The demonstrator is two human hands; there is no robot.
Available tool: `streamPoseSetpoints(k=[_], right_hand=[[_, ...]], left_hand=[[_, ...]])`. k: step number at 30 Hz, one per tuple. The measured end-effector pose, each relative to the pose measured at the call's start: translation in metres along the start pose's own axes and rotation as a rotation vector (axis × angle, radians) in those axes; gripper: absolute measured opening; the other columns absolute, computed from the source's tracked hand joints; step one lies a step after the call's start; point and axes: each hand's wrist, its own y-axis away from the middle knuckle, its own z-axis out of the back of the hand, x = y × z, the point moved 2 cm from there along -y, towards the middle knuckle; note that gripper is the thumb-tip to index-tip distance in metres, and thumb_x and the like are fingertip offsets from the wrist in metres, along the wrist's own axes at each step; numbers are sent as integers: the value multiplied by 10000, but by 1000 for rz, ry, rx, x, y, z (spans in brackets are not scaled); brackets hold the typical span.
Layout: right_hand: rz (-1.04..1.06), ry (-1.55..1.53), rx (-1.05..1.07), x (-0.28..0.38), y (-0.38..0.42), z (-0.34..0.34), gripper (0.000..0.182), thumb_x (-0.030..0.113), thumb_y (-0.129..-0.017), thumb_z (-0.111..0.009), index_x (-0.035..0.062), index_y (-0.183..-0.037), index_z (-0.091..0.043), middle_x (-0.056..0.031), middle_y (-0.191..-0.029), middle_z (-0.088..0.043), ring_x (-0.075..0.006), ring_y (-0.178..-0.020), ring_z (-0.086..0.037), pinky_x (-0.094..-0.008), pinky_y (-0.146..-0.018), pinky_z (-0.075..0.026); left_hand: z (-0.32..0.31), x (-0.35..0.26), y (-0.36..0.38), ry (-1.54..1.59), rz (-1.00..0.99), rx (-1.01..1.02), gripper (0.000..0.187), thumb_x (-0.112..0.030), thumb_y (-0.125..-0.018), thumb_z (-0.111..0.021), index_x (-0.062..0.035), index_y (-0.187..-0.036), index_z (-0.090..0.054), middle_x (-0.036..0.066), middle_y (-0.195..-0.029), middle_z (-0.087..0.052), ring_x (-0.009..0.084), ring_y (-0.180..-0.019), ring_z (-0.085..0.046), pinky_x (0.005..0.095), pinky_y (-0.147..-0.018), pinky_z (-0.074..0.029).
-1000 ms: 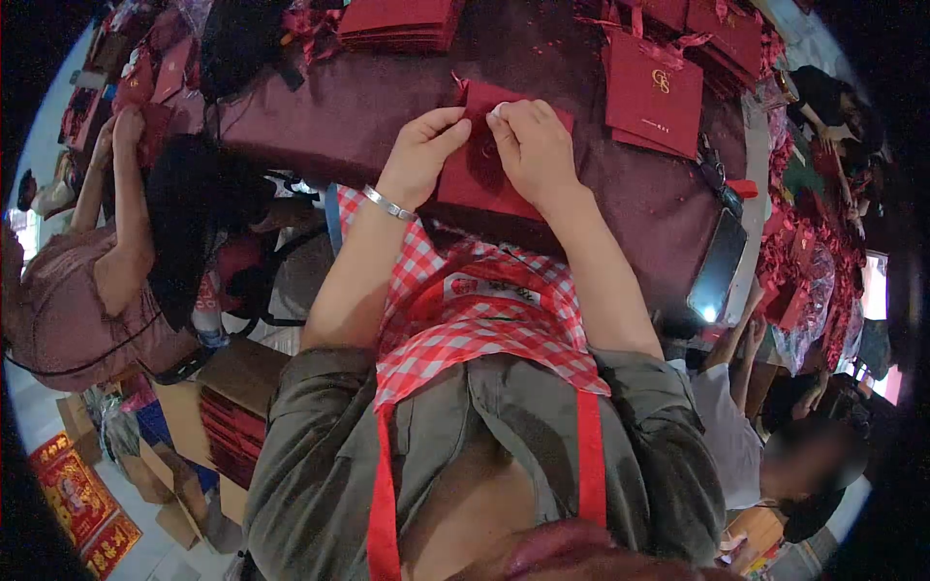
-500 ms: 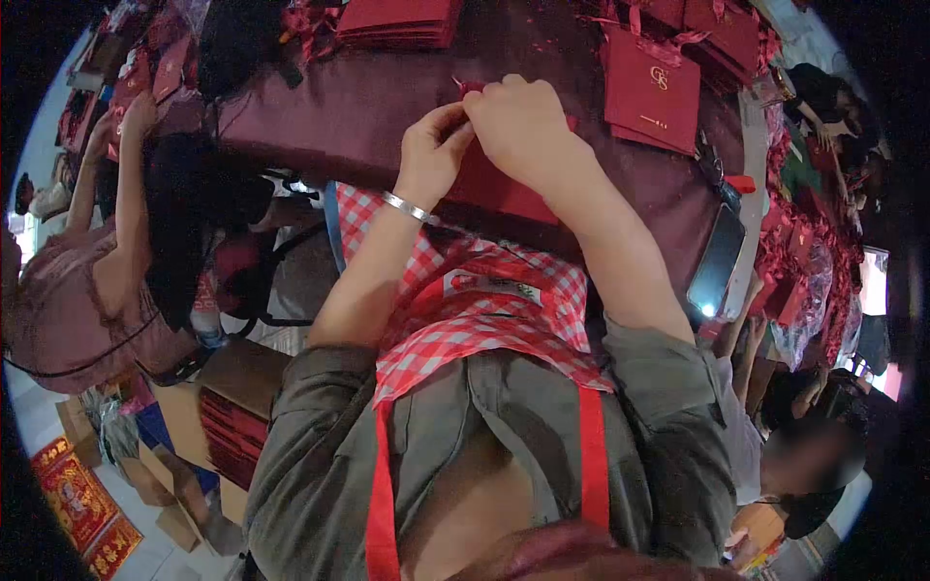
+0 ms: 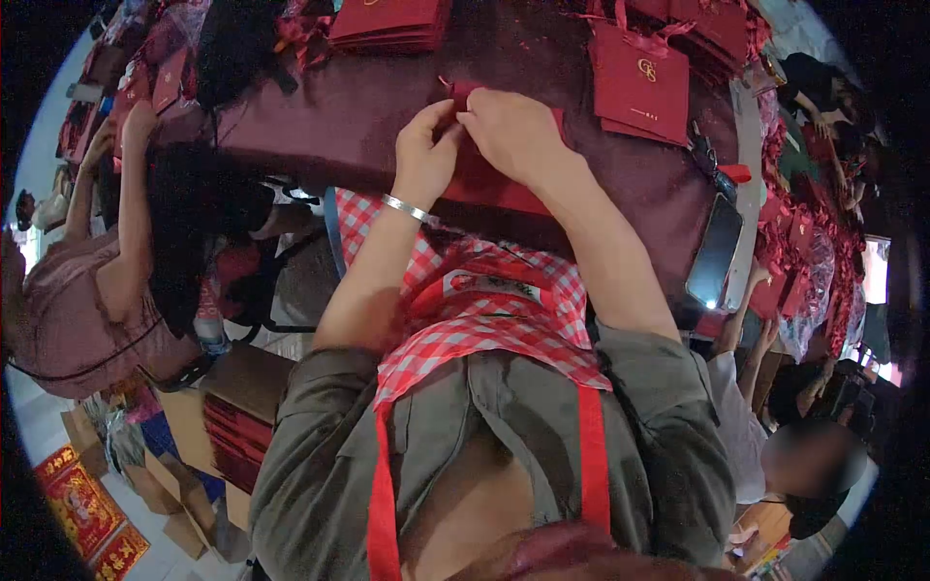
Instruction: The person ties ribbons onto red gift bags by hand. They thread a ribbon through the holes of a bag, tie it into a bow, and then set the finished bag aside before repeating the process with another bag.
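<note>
A dark red paper bag [image 3: 489, 189] lies on the table close to my body, partly hidden under my hands. At its far edge, a piece of red ribbon [image 3: 467, 92] sticks up between my fingers. My left hand [image 3: 426, 150] is closed in a pinch on this ribbon from the left, a silver bracelet on its wrist. My right hand [image 3: 513, 136] reaches in from the right with its thumb and fingers curled together on the same ribbon. The exact grip of the fingertips is partly covered.
Red bags with gold lettering [image 3: 639, 85] lie at the right, and a stack of red bags [image 3: 390, 24] at the back. A phone [image 3: 715, 254] and black-and-red scissors [image 3: 715, 167] lie by the right edge. Other people work left and right; cartons [image 3: 257, 378] stand lower left.
My right hand has lowered slightly and its fingers have shifted, showing more of the red ribbon between the hands. My left hand stays nearly in place.
</note>
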Motion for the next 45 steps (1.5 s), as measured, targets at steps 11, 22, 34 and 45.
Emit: streamPoseSetpoints(k=[11,22,34,45], right_hand=[[123,-174,-261,-11,8,-10,163,188,-857,-498,49,-877,-580,-126,-835,-612,-309,-846,-582,-417,-713,-473],[-42,-178,-99,-30,44,25,263,248,-858,-561,52,-1031,-591,-153,-962,-640,-311,-876,-623,-402,-755,-484],[-225,-265,-288,-79,140,83,266,94,-855,-571,-2,-1103,-579,-160,-918,-654,-229,-839,-644,-288,-748,-482],[-12,-236,-151,-65,177,108,259,-75,-721,-487,-26,-957,-581,-172,-863,-585,-333,-838,-584,-355,-767,-467]], left_hand=[[-1,-11,2,172,54,54,283,10,-825,-572,22,-1108,-569,51,-983,-631,98,-886,-571,243,-797,-465],[14,-10,-7,279,180,-24,288,20,-826,-569,33,-1114,-573,57,-1010,-627,101,-888,-573,238,-798,-462],[26,-4,-15,230,224,-27,275,3,-813,-584,28,-1087,-596,46,-962,-641,100,-840,-582,248,-758,-476],[28,14,-29,-68,61,-51,264,-114,-743,-673,32,-961,-643,110,-820,-673,142,-724,-624,279,-683,-496]])
